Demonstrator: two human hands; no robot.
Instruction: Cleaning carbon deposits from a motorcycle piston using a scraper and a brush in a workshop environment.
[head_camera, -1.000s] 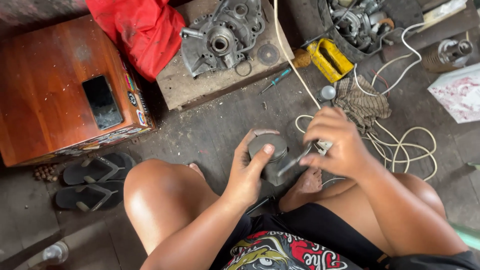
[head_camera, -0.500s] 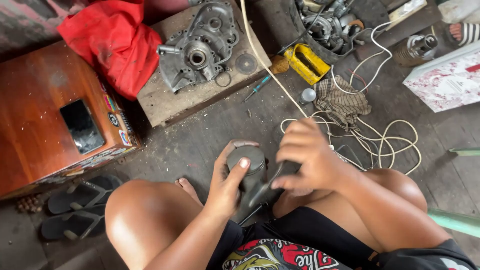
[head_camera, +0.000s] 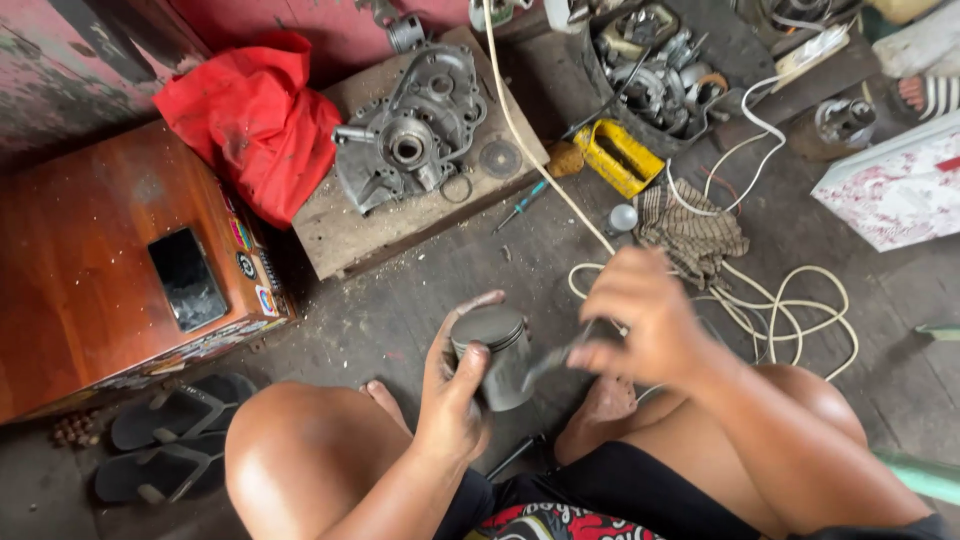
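Between the knees | left hand (head_camera: 450, 405) grips piston (head_camera: 492, 355) | upright, crown up

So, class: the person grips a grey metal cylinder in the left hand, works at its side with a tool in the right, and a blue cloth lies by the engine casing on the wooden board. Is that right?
Not quite. The cloth is red, not blue, as the head view shows. The rest stands: the left hand grips the grey metal cylinder, the right hand works a blurred tool at its side, and the engine casing sits on the wooden board.

Red cloth (head_camera: 255, 120), engine casing (head_camera: 410, 135) on wooden board (head_camera: 340, 230), phone (head_camera: 187, 278).
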